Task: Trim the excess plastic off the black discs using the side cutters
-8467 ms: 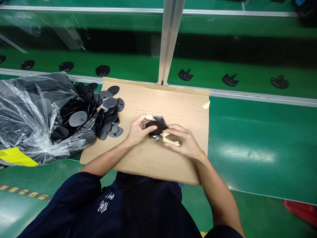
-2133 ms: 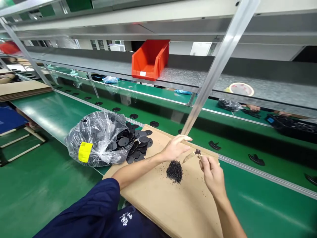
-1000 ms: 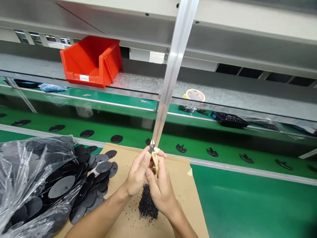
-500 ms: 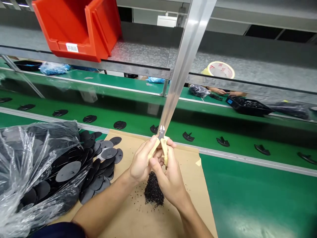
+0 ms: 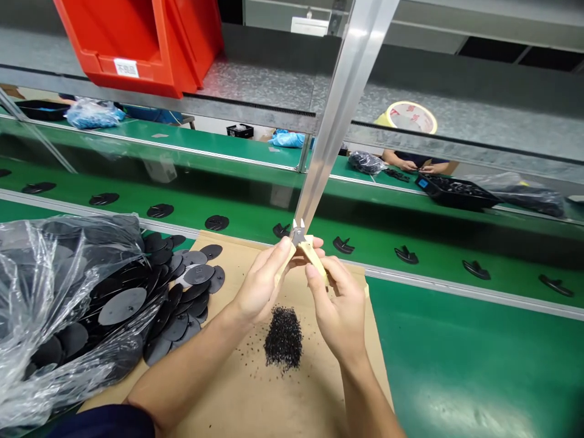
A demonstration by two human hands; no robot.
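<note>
Both of my hands hold one pair of yellow-handled side cutters (image 5: 314,258), its jaws spread apart and pointing away from me. My left hand (image 5: 260,280) is closed on the left handle. With thumb and fingers, my right hand (image 5: 340,304) grips the right handle. Below the hands, a pile of tiny black bits (image 5: 283,339) lies on a brown cardboard sheet (image 5: 237,395). Flat black oval discs (image 5: 198,274) are heaped on the sheet's left side, spilling out of a clear plastic bag (image 5: 68,274).
A green conveyor belt (image 5: 255,207) carries spaced black parts past the cardboard. A metal post (image 5: 335,91) rises just beyond the cutters. Overhead, a shelf holds a red bin (image 5: 132,36) and a tape roll (image 5: 413,117). Across the line, a co-worker's hands (image 5: 420,165) are beside a black tray (image 5: 456,191).
The cutters' handles have spread wider and the jaws have opened further. My right hand has moved right, away from my left. The black parts on the belt have shifted slightly left in view.
</note>
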